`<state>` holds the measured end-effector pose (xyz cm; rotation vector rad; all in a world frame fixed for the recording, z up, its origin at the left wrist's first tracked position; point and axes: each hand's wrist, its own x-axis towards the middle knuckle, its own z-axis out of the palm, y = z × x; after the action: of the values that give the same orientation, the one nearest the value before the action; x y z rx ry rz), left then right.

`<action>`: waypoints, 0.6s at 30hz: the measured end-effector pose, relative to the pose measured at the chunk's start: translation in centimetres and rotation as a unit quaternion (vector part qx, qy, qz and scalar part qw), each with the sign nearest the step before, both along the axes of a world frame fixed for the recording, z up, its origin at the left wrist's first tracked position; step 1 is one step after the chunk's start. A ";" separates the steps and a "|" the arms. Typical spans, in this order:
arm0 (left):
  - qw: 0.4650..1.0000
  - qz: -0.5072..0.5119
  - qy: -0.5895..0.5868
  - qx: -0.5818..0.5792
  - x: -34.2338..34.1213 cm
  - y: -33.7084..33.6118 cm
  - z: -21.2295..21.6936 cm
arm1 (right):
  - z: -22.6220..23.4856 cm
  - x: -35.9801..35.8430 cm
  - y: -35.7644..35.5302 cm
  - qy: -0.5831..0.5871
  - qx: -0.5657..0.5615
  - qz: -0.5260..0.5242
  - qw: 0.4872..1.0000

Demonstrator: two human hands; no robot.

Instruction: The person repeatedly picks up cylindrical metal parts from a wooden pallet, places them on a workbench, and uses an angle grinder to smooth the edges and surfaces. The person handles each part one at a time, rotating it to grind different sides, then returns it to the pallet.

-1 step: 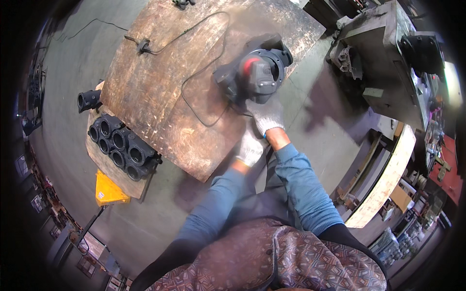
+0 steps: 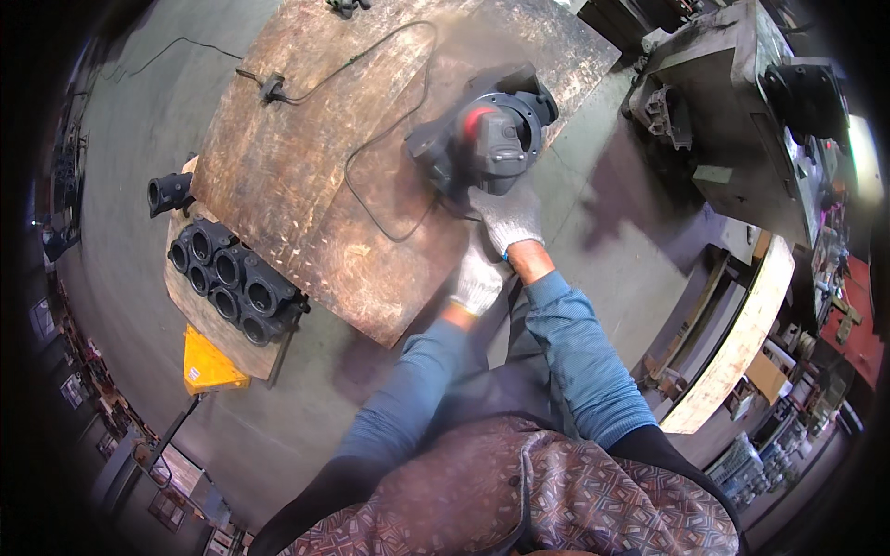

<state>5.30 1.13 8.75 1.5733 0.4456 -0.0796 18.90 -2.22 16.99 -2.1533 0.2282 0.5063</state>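
Observation:
A dark angle grinder [image 2: 502, 153] with a red patch is pressed against a black cast metal part [image 2: 428, 153]. The part has a round, bolt-holed flange and lies on the worn wooden tabletop [image 2: 306, 167]. My right hand [image 2: 508, 218], in a whitish knit glove, is closed round the tool just behind its head. Lower and to the left, my gloved left hand [image 2: 477, 278] is closed at the tool's rear end; its fingers are partly hidden and blurred. A black cord [image 2: 350, 171] loops across the tabletop from near my hands.
An in-line plug [image 2: 272, 89] lies at the tabletop's left. Several black castings [image 2: 227, 269] stand on a board beside a yellow pallet-jack part [image 2: 209, 361]. A grey machine [image 2: 751, 139] stands at right, above a curved pale wooden edge [image 2: 732, 352].

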 end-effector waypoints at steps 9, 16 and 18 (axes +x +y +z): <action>0.994 -0.010 0.033 0.099 -4.5 -1.7 0.8 | 0.2 -3.5 -1.7 0.062 -0.032 -0.004 0.998; 0.988 -0.035 0.017 0.148 -6.6 -0.9 -9.9 | -2.0 -1.9 -1.3 0.055 -0.002 0.008 0.998; 0.959 -0.097 0.010 0.264 -8.0 -1.0 -11.3 | -2.5 -3.1 -1.7 0.043 0.009 0.010 0.999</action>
<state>-2.75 0.11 -2.56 2.1438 0.3404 -0.1341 15.80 -3.95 14.45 -2.1210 0.2483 0.6104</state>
